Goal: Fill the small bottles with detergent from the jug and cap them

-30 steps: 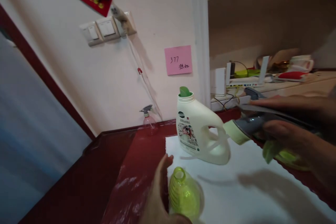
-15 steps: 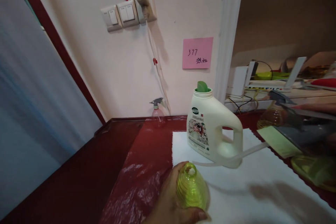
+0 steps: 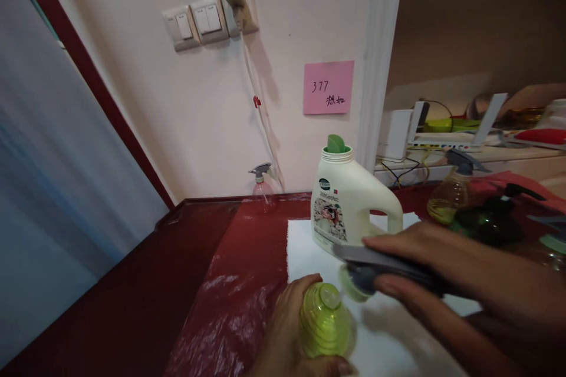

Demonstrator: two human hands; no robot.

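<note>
My left hand (image 3: 287, 324) is wrapped around a ribbed, see-through yellow-green spray bottle (image 3: 326, 327) at the bottom middle. The bottle's uncapped neck tips toward the right. Close by on the right, my right hand (image 3: 442, 283) grips a grey trigger sprayer head (image 3: 375, 265) between thumb and fingers. Its pale green collar (image 3: 354, 284) is blurred and stands apart from the bottle's neck. The head's dip tube cannot be made out clearly. Behind both hands stands a cream detergent jug (image 3: 358, 194) with a green spout and no cap.
White paper (image 3: 303, 241) lies over a red plastic cover (image 3: 247, 259). A pink spray bottle (image 3: 264, 194) stands by the wall. At right are an amber-tinted spray bottle (image 3: 448, 194), a dark green pump bottle (image 3: 489, 218) and another partly visible bottle (image 3: 555, 247). A white router (image 3: 451, 140) sits behind.
My right hand has brought the sprayer head from the far right leftward, close to the yellow-green bottle's neck. The bottle stays in my left hand, and its neck now tips more to the right.
</note>
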